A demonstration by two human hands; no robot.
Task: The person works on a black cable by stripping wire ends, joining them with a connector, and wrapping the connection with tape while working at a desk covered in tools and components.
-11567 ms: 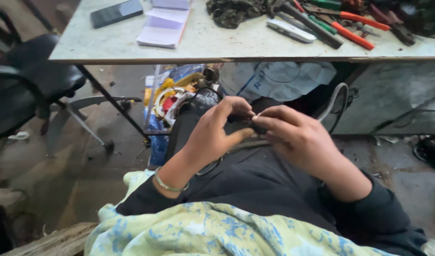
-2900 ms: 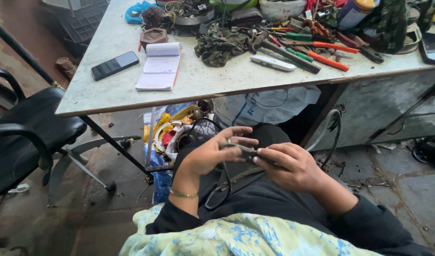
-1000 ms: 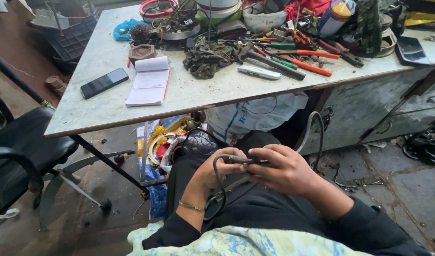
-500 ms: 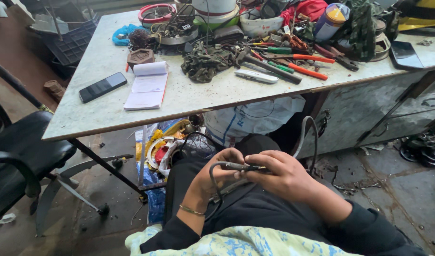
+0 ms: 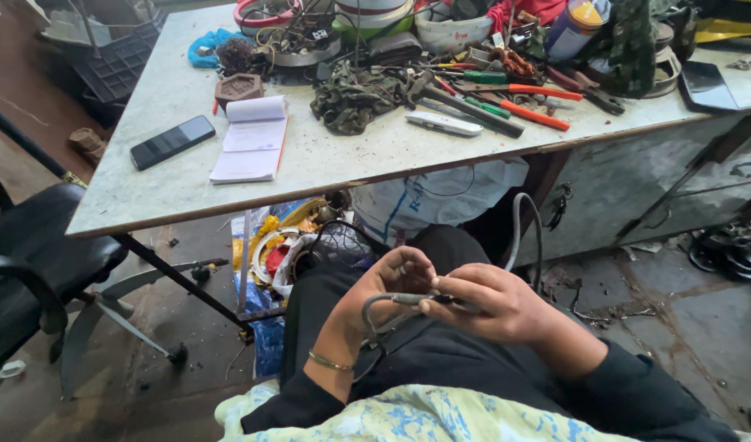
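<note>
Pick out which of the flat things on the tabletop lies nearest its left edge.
The black phone: it lies left of the open notepad, closest to that edge.

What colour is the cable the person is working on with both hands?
Grey. The cable loops between the left hand and right hand, seen best in the head view.

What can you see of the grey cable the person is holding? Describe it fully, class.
The grey cable looks rubber-sheathed and round. It arches up from behind the right hand, drops near the table edge, and its end runs level between both hands over the lap. The left hand pinches it where it bends into a downward loop.
</note>
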